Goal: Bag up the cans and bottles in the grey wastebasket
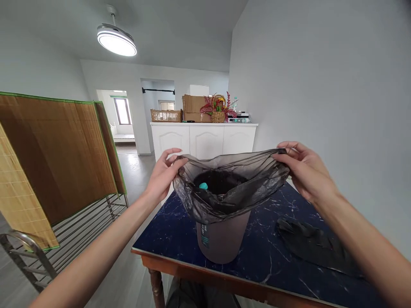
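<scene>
A thin black garbage bag [224, 201] is stretched wide over the mouth of a pinkish-grey trash can [221, 239] with a dark label on its side. My left hand [165, 175] pinches the bag's edge at the left. At the right, my right hand [302, 169] grips the opposite edge between thumb and fingers. Both edges are held up above the can's rim, and the bag hangs down around its upper part. Inside the opening a turquoise cap [203, 186] shows; what it belongs to is hidden.
The can stands on a dark blue marbled table [173, 231]. A folded black bag [314, 244] lies at the right under my forearm. A metal rack [86, 231] draped with a bamboo mat [64, 158] stands left. Behind are a white cabinet [205, 139] and a flower basket [218, 115].
</scene>
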